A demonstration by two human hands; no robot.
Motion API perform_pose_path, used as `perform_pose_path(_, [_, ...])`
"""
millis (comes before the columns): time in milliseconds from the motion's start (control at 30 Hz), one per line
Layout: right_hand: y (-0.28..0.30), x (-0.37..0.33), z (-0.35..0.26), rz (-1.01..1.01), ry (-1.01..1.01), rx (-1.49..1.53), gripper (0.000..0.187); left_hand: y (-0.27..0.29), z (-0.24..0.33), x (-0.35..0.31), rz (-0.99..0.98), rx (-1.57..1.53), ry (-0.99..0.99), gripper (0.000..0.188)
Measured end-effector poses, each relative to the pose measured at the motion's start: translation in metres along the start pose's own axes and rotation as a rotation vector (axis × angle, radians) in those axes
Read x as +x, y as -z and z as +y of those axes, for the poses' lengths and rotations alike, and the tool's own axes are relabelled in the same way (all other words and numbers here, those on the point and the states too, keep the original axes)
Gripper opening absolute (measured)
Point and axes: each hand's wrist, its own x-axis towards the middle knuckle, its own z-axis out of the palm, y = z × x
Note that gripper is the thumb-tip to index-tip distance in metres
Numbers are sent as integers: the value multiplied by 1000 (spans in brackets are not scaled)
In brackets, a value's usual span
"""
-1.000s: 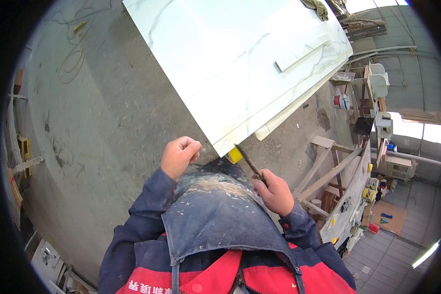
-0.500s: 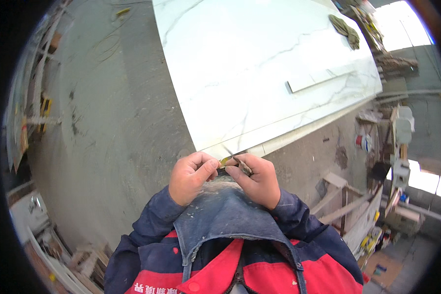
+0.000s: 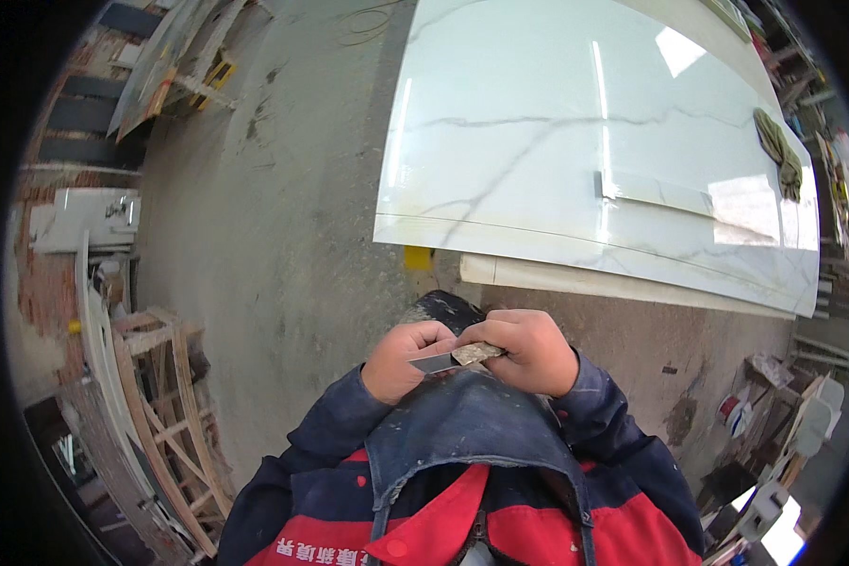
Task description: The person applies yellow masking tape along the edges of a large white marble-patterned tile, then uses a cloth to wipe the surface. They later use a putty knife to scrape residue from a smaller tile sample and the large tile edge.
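Observation:
In front of my apron (image 3: 462,406), my right hand (image 3: 528,351) is closed around the tan, wrapped-looking handle of a small scraper (image 3: 434,363). Its flat grey blade points left, across the fingers of my left hand (image 3: 398,360). Those left fingers are curled and meet the right fingertips; whatever they pinch, if anything, is hidden. Beyond both hands, apart from them, lies a large glossy white slab (image 3: 528,179) with grey veining.
A narrow white strip (image 3: 660,193) and a crumpled olive cloth (image 3: 778,156) rest on the slab. Its near corner juts over the floor, with a yellow piece (image 3: 418,258) below. A wooden frame (image 3: 174,415) stands at left; a round bucket (image 3: 734,412) is at right.
The view has turned, so the slab sits farther up and right. The scraper blade, earlier pointing up and left, now lies flatter. A yellow bit between the fingertips no longer shows.

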Motion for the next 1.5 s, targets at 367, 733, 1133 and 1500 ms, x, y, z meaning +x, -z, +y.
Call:
perform_pose_path(367, [-28,-2,2,163,-188,-130,19,42,-63,25,380,395,-147,64])
perform_pose_path(733, [-30,28,23,72,-598,-565,24,99,-88,141,398,87,-469,39])
perform_pose_path(1133, [-28,97,21,-196,-426,-782,23,83,-61,88,334,-255,-103,30])
perform_pose_path(1500, [-25,130,25,-325,-422,-945,24,75,-67,89,386,-363,-162,30])
